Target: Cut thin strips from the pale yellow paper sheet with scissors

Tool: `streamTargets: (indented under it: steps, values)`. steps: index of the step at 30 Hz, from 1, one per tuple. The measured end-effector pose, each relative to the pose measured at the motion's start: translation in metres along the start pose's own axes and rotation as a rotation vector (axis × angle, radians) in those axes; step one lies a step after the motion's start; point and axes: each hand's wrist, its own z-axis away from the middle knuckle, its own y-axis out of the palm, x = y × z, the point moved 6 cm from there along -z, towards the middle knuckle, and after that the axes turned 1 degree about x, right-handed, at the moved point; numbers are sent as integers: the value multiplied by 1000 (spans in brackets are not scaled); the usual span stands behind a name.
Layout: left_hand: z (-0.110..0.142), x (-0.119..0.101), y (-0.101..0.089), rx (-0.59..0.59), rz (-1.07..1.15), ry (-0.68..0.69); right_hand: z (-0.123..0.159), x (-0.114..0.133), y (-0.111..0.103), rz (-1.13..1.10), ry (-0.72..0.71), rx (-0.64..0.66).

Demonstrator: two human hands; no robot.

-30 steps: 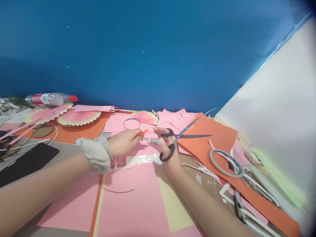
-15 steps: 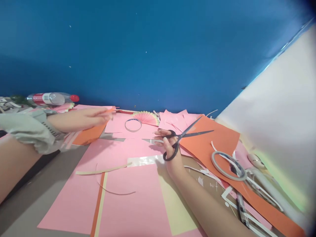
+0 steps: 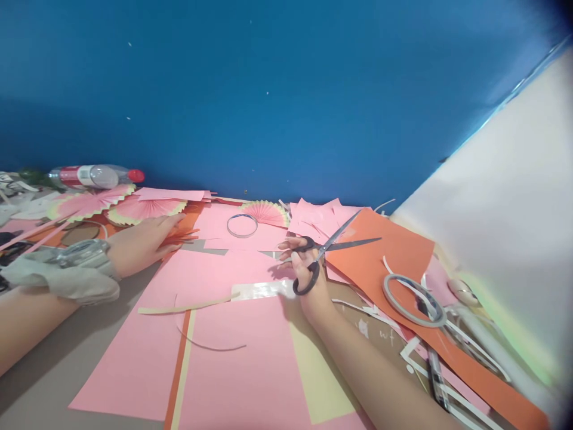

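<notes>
My right hand (image 3: 308, 275) has its thumb and fingers through the black handles of a pair of scissors (image 3: 329, 246). The blades stand apart and point up to the right, over orange paper. At the left, my left hand (image 3: 145, 242) reaches palm down with its fingers stretched over thin orange paper strips (image 3: 181, 236), touching or just above them. Between the hands lie large pink sheets (image 3: 237, 352), crossed by a pale yellow strip (image 3: 188, 307) and an orange strip (image 3: 178, 373). A shiny clear tape piece (image 3: 262, 291) is on the pink sheets, beside my right wrist.
Pleated pink paper fans (image 3: 147, 209) lie behind my left hand, near a plastic bottle (image 3: 96, 176) on its side. A thin ring (image 3: 242, 226) rests on pink paper at the back. A tape roll (image 3: 389, 298) and white scraps lie right, on orange paper (image 3: 380, 251). A blue wall (image 3: 268, 119) rises behind.
My left hand has come down and left onto the orange strips, uncovering the pleated fans behind it. The scissors have shifted slightly left, their blades still apart.
</notes>
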Motion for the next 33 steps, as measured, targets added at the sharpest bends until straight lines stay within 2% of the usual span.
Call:
streamTargets:
  steps: [3,5,6,8,11,12,14,16,18,23,26,30,33]
  values:
    - [8,-17,-6,-13,-200,142,2,4,2,34,-10,15]
    - [20,-35,-15,-56,-211,219,3,4,4,15,11,29]
    - [28,-48,-15,-26,-169,291,3,3,4,4,19,30]
    - [49,-76,-4,146,-49,477,3,3,4,5,19,23]
    - [78,-104,24,339,6,605,2,4,2,51,-8,12]
    - [84,-108,33,350,-19,620,2,5,3,58,-15,18]
    - [90,-111,51,371,-88,643,2,7,3,58,-28,29]
    - [88,-107,58,359,-123,621,2,9,4,49,-31,37]
    - [84,-102,56,337,-129,573,2,10,5,46,-24,38]
    - [74,-88,35,291,-129,388,3,11,6,41,-11,58]
    - [72,-80,32,273,-149,336,3,13,6,42,-15,58]
    - [74,-78,41,330,-144,399,3,13,6,70,-8,65]
    - [70,-85,39,287,-175,468,3,12,6,84,5,64]
